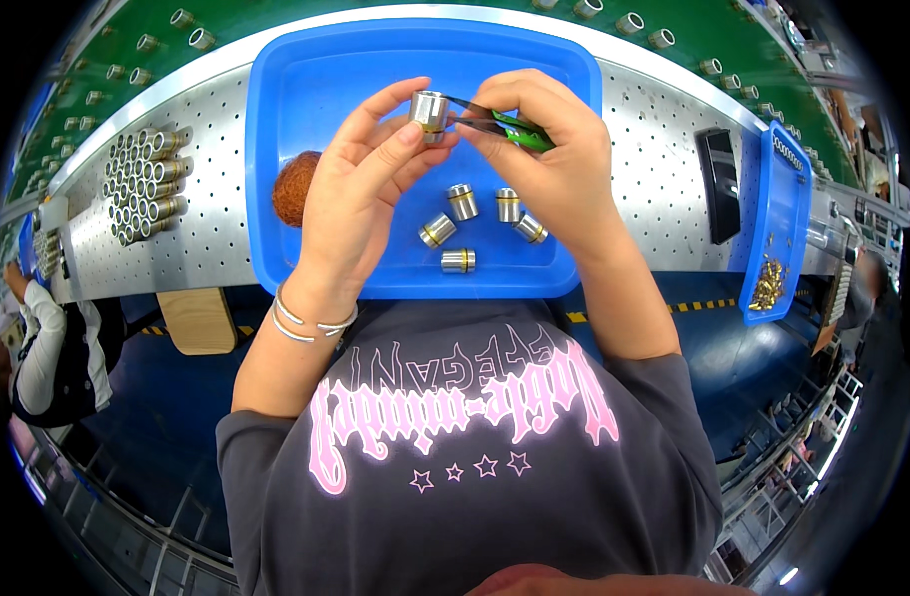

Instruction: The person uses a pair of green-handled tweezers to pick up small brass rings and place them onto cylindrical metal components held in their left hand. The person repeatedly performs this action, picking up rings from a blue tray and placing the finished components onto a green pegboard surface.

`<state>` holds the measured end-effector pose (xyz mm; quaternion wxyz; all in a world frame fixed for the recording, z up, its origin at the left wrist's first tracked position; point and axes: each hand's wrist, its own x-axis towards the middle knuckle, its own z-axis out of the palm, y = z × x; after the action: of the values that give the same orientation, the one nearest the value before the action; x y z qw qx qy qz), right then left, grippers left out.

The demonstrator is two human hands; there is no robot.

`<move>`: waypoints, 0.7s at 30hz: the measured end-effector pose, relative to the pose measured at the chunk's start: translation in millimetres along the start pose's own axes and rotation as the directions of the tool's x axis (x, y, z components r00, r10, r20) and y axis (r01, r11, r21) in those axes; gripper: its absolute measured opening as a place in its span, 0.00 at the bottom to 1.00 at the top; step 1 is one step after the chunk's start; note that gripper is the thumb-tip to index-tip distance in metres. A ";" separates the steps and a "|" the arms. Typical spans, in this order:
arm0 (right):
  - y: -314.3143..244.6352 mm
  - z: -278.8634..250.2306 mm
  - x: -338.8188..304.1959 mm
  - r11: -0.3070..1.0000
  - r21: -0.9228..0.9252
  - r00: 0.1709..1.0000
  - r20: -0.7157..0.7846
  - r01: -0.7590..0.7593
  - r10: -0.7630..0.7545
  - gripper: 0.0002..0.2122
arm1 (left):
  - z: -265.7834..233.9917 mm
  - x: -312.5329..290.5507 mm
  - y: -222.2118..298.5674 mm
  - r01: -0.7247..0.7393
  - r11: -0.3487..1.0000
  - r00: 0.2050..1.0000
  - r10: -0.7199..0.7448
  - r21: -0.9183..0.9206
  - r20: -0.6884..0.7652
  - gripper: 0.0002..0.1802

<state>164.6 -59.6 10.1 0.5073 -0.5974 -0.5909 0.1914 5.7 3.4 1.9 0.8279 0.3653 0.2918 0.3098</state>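
Observation:
Between the thumb and fingers of my left hand (361,169) is a short silver metal sleeve (428,111), its open end tilted up. My right hand (549,149) is closed on green and black tweezers (520,132), whose dark tips reach the sleeve's right side. Whether the tips grip anything there is too small to tell. Both hands are above a large blue tray (261,109). In the tray below them lie several more metal sleeves (462,202) with yellowish bands, some upright, some on their sides. A round brown scouring ball (296,189) sits left of my left wrist.
A perforated metal bench (217,129) carries a cluster of sleeves (142,189) at left. At right are a black box-like holder (716,186) and a smaller blue tray (763,228) with small brass parts (768,286). Beyond runs a green surface (246,22) with more sleeves. Another person (53,348) is at far left.

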 end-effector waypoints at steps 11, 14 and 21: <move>5.7 1.9 2.4 0.951 0.278 0.990 0.006 -0.135 0.139 0.03 | -3.3 1.3 -0.2 0.061 0.997 0.997 -0.059 -0.040 0.044 0.20; 2.9 0.3 3.7 0.973 0.204 0.994 -0.004 -0.106 0.109 0.03 | -5.6 2.0 -0.8 0.057 0.997 0.998 -0.056 -0.054 0.034 0.20; 6.9 2.1 3.7 0.960 0.254 0.991 -0.020 -0.120 0.129 0.04 | -4.4 2.9 -0.7 0.050 0.999 0.999 -0.050 0.006 0.016 0.21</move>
<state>167.2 -54.0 4.9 0.5769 -0.5674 -0.5136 0.2855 4.6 7.0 -1.8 0.8366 0.3629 0.2948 0.2853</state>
